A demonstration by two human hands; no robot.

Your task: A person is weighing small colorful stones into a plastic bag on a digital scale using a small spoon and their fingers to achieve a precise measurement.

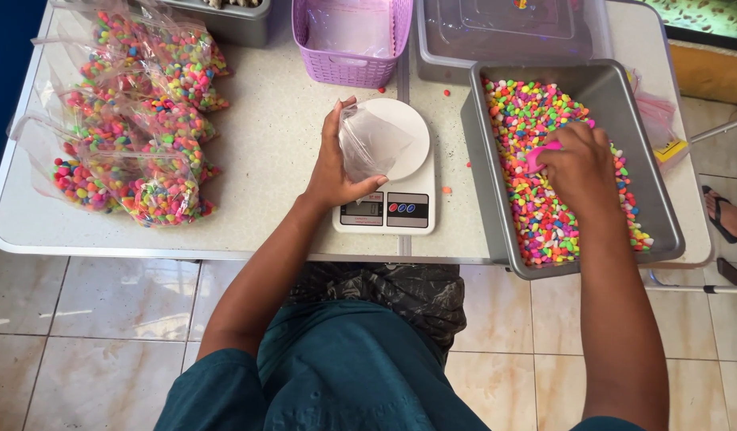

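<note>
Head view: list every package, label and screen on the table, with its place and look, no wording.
Filled bags: clear plastic, heaped at table's left, full of multicoloured pebbles.
Empty bag: clear, held by left hand over the scale's round white plate.
Scale screen: small grey rectangle on the white kitchen scale's front, beside round buttons.
Yellow label: small, at table's right edge, beside the grey tray.

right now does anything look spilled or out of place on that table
Yes, slightly: a few stray coloured pebbles lie loose on the table between the scale and the grey tray. Otherwise the left hand holds an empty clear bag over the scale, and the right hand digs a pink scoop into the tray.
</note>
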